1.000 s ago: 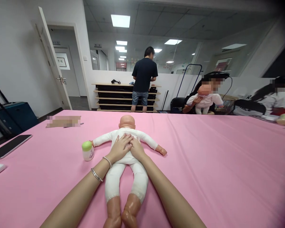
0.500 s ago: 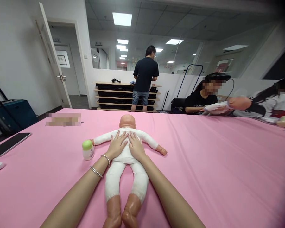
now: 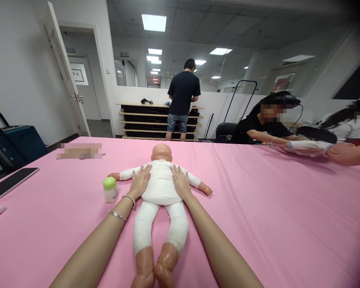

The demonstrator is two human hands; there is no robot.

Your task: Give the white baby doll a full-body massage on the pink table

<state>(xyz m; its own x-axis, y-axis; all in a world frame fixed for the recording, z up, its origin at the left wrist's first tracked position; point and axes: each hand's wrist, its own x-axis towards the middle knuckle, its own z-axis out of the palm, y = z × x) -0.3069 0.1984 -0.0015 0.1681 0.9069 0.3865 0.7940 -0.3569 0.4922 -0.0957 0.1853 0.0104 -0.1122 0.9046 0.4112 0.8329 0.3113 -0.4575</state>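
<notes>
Lying face-up along the middle of the pink tabletop (image 3: pixel 258 208): a baby doll (image 3: pixel 160 188), head away, feet nearest the camera, arms spread. Pressing flat on the doll's white torso, one to each side: left hand (image 3: pixel 140 182) by the doll's shoulder on the bottle side, right hand (image 3: pixel 181 183) mirroring it, fingers spread, palms down, the two hands apart and gripping nothing. Standing just beside the doll's outstretched arm, left of the torso: a small green-capped bottle (image 3: pixel 110 189). Further left of the doll, near the edge: a dark tablet (image 3: pixel 12 182). Beyond the doll's head, another person standing at low shelves (image 3: pixel 156 120). Looking soft and light in the cloth body, likely floppy at the limbs, with harder plastic head and feet; probably best taken around the torso under the arms.
</notes>
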